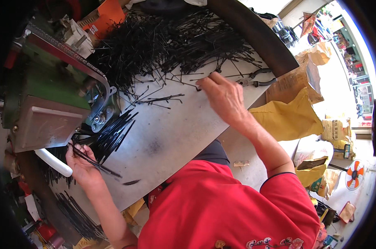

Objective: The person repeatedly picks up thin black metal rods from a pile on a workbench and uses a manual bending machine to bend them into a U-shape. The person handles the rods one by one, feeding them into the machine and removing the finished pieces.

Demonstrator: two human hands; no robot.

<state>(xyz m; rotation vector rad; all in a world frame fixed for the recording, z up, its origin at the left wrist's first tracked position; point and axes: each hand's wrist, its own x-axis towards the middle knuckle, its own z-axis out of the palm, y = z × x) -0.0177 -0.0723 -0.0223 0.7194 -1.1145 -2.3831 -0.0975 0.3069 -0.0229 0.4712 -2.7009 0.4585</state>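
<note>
My left hand (83, 164) is closed around a few black rods (97, 165), beside the green machine (47, 112) at the left. Just behind it, more straight black rods (115, 135) lie in a loose bundle under the machine's head. My right hand (224, 96) is over the far right part of the grey tabletop (167, 137), fingers pinched together at the end of a thin black bent rod (198, 88). A large tangled heap of such bent rods (155, 45) spreads beyond it. Several single ones (163, 98) lie between the heap and the machine.
Pliers (258, 79) with black handles lie right of my right hand, near the raised dark table rim (258, 33). A white tube (53, 162) juts out beside my left hand. Yellow sacks (289, 118) and a small orange-bladed fan (354, 174) stand off the table to the right.
</note>
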